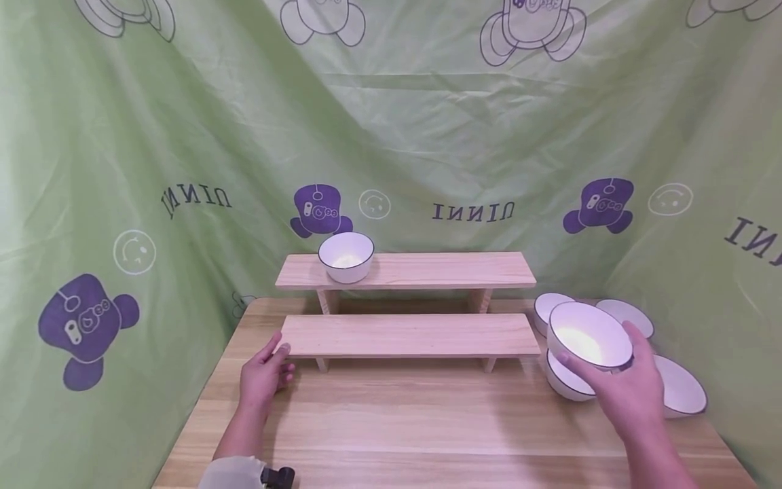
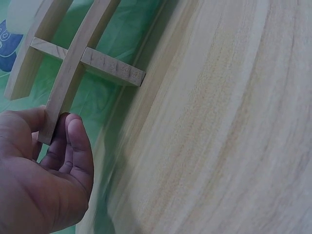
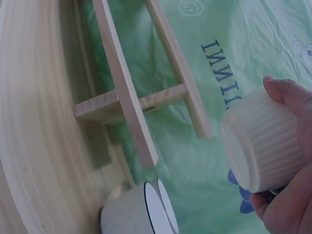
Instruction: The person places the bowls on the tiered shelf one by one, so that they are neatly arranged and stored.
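A white bowl with a dark rim (image 1: 589, 334) is in my right hand (image 1: 635, 390), thumb on the near side and fingers round the far side. In the right wrist view the fluted side of this bowl (image 3: 261, 141) shows; it is raised above the other bowls. My left hand (image 1: 263, 377) pinches the left end of the lower board of a two-step wooden shelf (image 1: 409, 336), with the thumb on one face and fingers on the other in the left wrist view (image 2: 53, 175). Another white bowl (image 1: 346, 258) stands on the left part of the upper board.
Several more white bowls stand at the table's right side, among them one beneath the held bowl (image 1: 568, 382), one behind it (image 1: 550, 309) and a wide one (image 1: 681, 386) near the right edge. A green printed curtain (image 1: 403, 149) surrounds the wooden table (image 1: 397, 428).
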Tool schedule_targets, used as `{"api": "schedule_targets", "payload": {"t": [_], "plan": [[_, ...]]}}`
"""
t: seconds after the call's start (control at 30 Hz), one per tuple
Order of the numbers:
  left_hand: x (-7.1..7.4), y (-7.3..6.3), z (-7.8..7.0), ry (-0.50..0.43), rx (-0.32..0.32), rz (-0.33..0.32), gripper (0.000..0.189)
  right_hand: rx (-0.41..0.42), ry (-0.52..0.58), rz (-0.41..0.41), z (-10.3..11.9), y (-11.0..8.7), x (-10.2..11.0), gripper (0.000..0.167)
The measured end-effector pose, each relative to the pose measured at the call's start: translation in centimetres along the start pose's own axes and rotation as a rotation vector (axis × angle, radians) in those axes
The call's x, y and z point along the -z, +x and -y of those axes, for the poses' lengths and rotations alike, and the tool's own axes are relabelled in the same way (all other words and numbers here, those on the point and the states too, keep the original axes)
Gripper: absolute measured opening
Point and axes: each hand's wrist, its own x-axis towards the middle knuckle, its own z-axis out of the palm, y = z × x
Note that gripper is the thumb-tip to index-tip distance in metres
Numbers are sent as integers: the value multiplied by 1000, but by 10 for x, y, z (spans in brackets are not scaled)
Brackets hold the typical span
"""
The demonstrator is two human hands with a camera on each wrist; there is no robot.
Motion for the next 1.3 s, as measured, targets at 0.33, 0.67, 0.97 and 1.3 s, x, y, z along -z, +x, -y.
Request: {"api": "schedule_targets", "payload": {"t": [0.33,0.67,0.97,1.3], "plan": [[1,1,3,-4,10,-5,65,74,-4,28,18,6,-17,126],[2,1,3,-4,16,1,66,133,21,61,29,8,-32,125],[4,2,0,-1,6,-6,66,175,54,76,40,11,-49,125],[3,7,1,-18,-1,10,67,208,32,78,48,16,-65,125]]}}
